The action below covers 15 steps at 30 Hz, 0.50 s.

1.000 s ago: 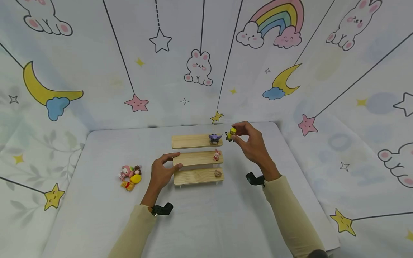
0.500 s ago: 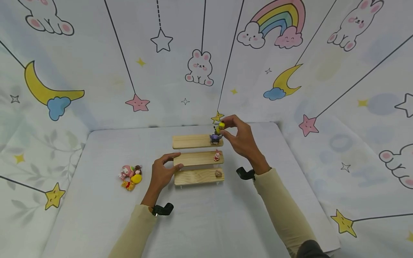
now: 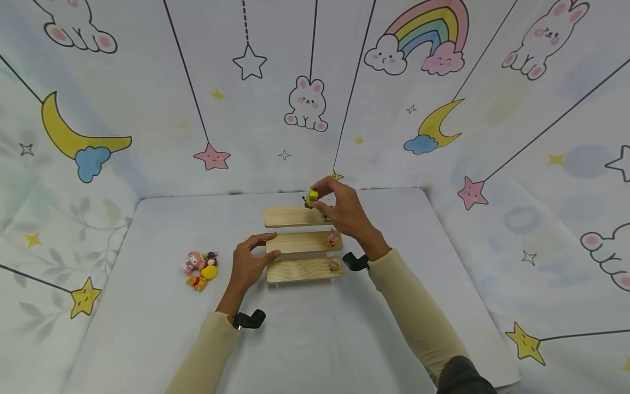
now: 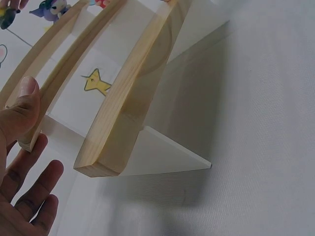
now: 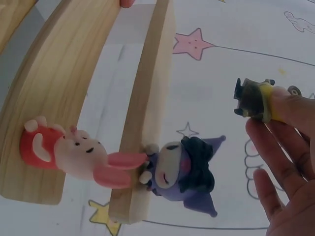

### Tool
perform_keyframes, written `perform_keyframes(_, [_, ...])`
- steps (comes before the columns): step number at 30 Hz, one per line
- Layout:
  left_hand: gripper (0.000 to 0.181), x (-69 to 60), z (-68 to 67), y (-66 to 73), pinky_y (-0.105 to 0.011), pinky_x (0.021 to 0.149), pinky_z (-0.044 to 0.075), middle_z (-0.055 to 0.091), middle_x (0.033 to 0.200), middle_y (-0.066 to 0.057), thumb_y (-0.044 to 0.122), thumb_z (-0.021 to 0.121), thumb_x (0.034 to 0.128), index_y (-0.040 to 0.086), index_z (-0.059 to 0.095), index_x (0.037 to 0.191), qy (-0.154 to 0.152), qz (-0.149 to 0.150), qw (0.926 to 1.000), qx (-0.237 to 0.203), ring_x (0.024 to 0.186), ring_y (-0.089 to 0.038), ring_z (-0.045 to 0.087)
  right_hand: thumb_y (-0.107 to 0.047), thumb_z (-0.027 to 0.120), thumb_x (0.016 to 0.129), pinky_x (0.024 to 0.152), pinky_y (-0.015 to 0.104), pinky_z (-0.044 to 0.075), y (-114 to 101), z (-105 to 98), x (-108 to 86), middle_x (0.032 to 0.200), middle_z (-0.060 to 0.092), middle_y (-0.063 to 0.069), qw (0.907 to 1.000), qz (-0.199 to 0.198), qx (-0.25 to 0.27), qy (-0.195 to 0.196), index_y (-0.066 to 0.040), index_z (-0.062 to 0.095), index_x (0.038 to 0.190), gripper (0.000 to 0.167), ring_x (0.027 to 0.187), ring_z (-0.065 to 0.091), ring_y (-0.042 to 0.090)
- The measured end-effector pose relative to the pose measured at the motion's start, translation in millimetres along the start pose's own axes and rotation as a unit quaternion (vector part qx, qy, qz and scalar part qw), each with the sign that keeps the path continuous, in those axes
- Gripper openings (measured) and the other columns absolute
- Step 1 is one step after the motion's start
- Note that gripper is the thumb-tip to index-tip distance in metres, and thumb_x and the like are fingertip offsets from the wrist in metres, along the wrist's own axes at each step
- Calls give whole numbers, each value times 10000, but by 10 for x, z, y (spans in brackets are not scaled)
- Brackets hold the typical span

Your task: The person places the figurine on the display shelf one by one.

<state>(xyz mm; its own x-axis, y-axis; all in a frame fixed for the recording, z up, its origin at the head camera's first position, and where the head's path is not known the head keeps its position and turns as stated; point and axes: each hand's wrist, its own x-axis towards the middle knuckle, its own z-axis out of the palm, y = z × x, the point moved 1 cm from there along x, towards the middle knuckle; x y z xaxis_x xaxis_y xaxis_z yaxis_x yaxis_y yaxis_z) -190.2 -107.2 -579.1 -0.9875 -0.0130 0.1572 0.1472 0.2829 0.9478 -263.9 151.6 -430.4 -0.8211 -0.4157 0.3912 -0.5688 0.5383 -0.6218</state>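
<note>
My right hand pinches a small yellow minion-like figurine between thumb and fingers, above the top board of a three-tier wooden display shelf. The right wrist view shows the figurine's dark lower half pointing away from the hand, apart from the board. At the left end of the middle board, my left hand grips it with the thumb above and a finger below. A purple-and-black figurine stands on the top board's right end, mostly hidden by my right hand in the head view.
A pink long-eared figurine stands on the middle board's right end, and a small brownish one on the bottom board. Several figurines lie clustered on the white table at left. Printed cloth walls surround the table.
My right hand has carried the yellow figurine leftward, from right of the shelf, past the purple figurine, to above the top board. The left hand keeps its grip on the middle board.
</note>
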Motion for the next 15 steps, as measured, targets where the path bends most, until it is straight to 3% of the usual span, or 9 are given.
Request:
perform_keyframes(7, [456, -3, -2, 4, -608, 1207, 368, 735, 1367, -42, 258, 898, 874, 216, 766, 1308, 24, -126, 9999, -14, 1255, -287, 645, -112, 801, 956, 853, 453, 593, 28, 174, 61, 1138, 750, 19, 9991, 150, -81, -389, -137, 637, 1225, 317, 1089, 725, 201])
perform_keyframes(15, [463, 6, 3, -1, -609, 1202, 374, 736, 1368, -48, 259, 903, 868, 217, 767, 1308, 33, -99, 9999, -19, 1252, -291, 646, -89, 812, 945, 945, 472, 597, 44, 257, 100, 1137, 767, 30, 9969, 145, -447, -636, -121, 655, 1189, 292, 1060, 742, 211])
